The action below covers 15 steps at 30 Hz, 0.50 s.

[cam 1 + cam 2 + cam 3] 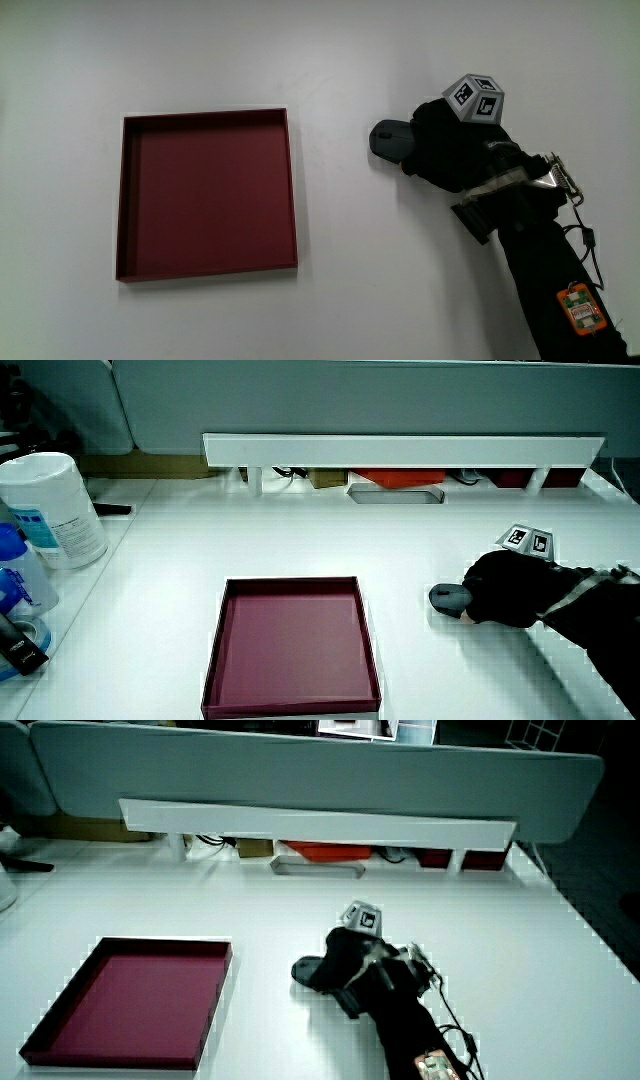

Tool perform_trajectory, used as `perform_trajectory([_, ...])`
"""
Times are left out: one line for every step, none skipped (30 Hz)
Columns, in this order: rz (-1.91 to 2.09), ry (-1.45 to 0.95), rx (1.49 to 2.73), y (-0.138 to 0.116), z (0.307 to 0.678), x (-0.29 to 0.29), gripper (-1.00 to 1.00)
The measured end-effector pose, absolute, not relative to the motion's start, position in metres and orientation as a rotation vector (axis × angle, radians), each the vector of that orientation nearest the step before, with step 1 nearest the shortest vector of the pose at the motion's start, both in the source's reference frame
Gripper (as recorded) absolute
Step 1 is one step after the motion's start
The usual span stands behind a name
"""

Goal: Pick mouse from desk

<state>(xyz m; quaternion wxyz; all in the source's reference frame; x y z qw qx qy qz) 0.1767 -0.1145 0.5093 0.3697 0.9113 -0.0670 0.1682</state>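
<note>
black-gloved hand (445, 150) lies over the grey mouse (388, 139), fingers closed around it, beside the red tray (292, 190).

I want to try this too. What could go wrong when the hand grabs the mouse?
The hand covers most of the mouse, leaving one end showing, so the hold may be loose and the mouse could slip out when lifted. It might also slide along the smooth table toward the red tray beside it.

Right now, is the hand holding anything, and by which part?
The hand lies over the mouse, covering the end nearer the forearm. The mouse sits on the table; whether it is gripped cannot be told.
</note>
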Motion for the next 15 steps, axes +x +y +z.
perform_trajectory([0.447,-0.178,2.342,-0.115,0.505,0.175,1.00])
perform_trajectory([0.446,-0.194,2.344,-0.116,0.500,0.173,1.00])
perform_trajectory([0.445,-0.200,2.366,-0.117,0.494,0.170,1.00])
perform_trajectory([0.451,-0.222,2.360,-0.118,0.490,0.167,1.00])
perform_trajectory([0.462,-0.249,2.366,-0.119,0.483,0.162,1.00])
perform_trajectory([0.474,-0.262,2.374,-0.120,0.478,0.158,1.00])
perform_trajectory([0.507,-0.301,2.366,-0.120,0.470,0.152,1.00])
perform_trajectory([0.496,-0.308,2.388,-0.120,0.464,0.147,1.00])
perform_trajectory([0.483,-0.326,2.408,-0.120,0.456,0.141,1.00])
perform_trajectory([0.489,-0.341,2.402,-0.121,0.453,0.137,1.00])
perform_trajectory([0.506,-0.360,2.408,-0.120,0.448,0.131,1.00])
perform_trajectory([0.515,-0.385,2.413,-0.119,0.441,0.125,1.00])
perform_trajectory([0.486,-0.395,2.411,-0.120,0.442,0.120,1.00])
perform_trajectory([0.490,-0.411,2.402,-0.120,0.439,0.115,1.00])
perform_trajectory([0.499,-0.422,2.412,-0.120,0.436,0.110,1.00])
